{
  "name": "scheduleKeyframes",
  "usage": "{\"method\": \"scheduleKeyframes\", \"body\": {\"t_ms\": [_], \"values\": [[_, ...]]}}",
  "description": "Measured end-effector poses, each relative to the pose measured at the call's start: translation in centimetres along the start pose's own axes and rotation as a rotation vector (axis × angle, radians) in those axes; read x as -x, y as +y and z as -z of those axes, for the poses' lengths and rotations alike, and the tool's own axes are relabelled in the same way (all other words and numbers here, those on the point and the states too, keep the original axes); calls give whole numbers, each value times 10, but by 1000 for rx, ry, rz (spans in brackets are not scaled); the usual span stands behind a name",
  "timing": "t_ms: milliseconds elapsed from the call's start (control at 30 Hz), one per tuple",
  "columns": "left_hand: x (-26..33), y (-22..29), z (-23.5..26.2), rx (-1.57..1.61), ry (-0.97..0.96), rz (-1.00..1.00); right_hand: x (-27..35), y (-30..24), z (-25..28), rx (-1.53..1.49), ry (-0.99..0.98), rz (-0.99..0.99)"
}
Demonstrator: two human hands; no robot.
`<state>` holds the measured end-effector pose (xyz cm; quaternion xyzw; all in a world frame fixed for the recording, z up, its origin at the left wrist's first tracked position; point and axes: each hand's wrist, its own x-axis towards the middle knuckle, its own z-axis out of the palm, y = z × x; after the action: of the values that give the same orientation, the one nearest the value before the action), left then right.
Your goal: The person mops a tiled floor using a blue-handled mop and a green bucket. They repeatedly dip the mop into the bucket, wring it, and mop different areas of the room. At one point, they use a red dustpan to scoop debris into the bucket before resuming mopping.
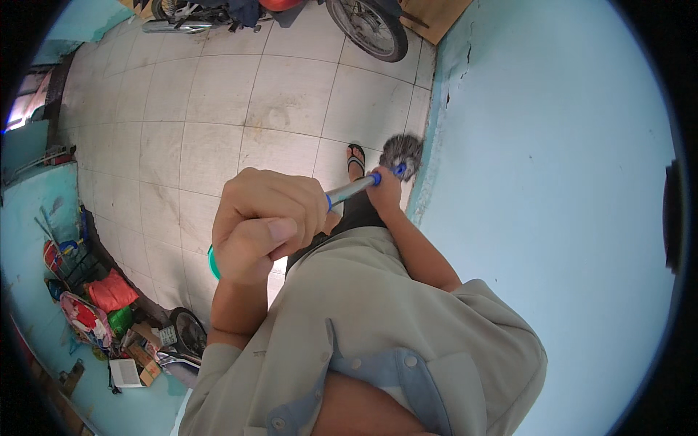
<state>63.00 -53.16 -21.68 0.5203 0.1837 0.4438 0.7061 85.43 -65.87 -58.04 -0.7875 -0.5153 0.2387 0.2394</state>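
Observation:
My left hand point(269, 218) is wrapped in a fist round the upper end of a mop handle point(352, 190), which is silvery with blue fittings. Lower down the same handle, my right hand point(384, 192) grips it, its fingers partly hidden. The shaggy grey mop head point(402, 151) rests on the tiled floor at the foot of the right wall, beside my sandalled foot point(355, 158).
Close on my right stands a pale blue wall point(552, 145). A motorcycle point(367, 29) is parked ahead on the light tiles point(283, 94). At left lie a red bag point(111, 291), a white box point(126, 373) and a wheel point(188, 333). A green rim point(213, 261) shows behind my left forearm.

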Motion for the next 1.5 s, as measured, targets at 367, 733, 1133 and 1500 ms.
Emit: {"method": "scheduleKeyframes", "body": {"t_ms": [367, 733, 1133, 1500], "values": [[-13, 6, -5, -104, -150, -6, -61, -7, 10, -106, 41, 138], [-50, -141, -4, -301, -19, -43, -292, 97, 3, -142, -46, 351], [150, -62, 16, -337, 273, -14, -125, 30, -99, -71, -257, 443], [352, 136, 35, -572, 383, -242, 144, -235, -217, -134, -588, 637]]}}
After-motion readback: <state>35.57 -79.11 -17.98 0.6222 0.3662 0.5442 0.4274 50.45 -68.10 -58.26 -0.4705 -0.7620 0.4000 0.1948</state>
